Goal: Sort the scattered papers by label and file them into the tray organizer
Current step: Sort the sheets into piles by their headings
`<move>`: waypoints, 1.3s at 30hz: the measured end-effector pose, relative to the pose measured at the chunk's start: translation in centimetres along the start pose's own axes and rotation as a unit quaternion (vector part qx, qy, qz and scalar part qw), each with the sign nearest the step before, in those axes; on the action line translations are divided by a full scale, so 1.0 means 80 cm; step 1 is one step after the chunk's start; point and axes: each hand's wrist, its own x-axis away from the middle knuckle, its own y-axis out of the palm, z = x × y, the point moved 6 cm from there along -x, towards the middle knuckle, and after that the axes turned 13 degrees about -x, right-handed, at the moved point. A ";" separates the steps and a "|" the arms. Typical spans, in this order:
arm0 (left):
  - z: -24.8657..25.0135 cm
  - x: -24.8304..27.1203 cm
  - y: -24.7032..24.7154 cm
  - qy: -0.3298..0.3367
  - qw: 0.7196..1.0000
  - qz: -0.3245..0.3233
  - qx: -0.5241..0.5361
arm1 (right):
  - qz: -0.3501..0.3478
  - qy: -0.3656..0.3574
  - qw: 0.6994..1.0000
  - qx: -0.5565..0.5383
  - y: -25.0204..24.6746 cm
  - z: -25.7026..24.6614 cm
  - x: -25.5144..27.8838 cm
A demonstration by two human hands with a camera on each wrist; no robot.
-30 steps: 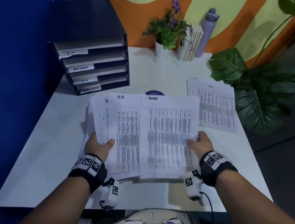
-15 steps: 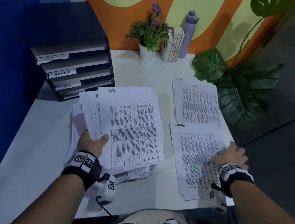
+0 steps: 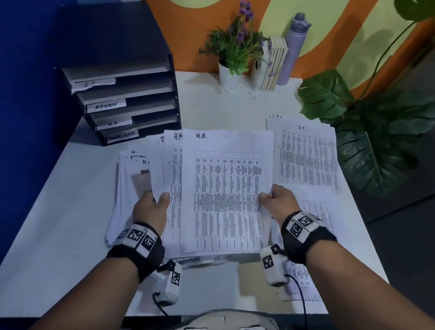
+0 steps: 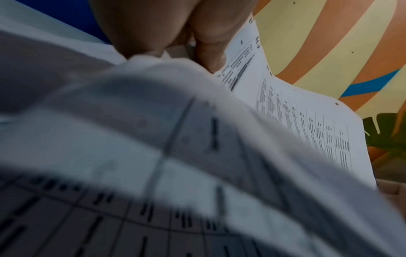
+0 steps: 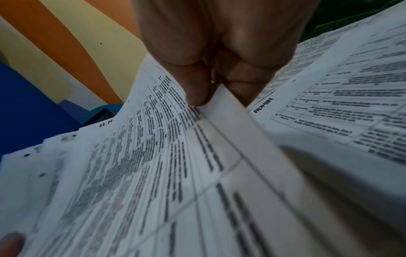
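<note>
Sorting looks partway done: an IT pile [image 3: 306, 155] lies at the worktop's [image 3: 61, 242] right edge with an ADMIN pile [image 3: 316, 209] just nearer the front, while the tray organizer [image 3: 127, 93] at the back left corner holds no papers that show. The left hand [image 3: 151, 211] grips the unsorted stack [image 3: 176, 189]; the right hand [image 3: 276, 203] pinches the top H.R. sheet [image 3: 228, 190]. Only the right wrist view shows thumb and fingers [image 5: 241, 93] clamping that sheet's edge, and the ADMIN heading
</note>
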 end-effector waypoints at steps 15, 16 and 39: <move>0.012 -0.015 -0.007 -0.023 1.000 0.007 0.010 | 0.017 -0.026 0.999 0.002 0.015 -0.027 -0.030; 0.009 -0.019 -0.007 -0.028 0.999 0.011 0.012 | 0.028 -0.020 0.999 -0.004 0.009 -0.027 -0.035; -0.029 -0.062 -0.040 -0.091 0.992 0.064 -0.056 | 0.130 -0.061 0.989 0.029 -0.017 -0.064 -0.134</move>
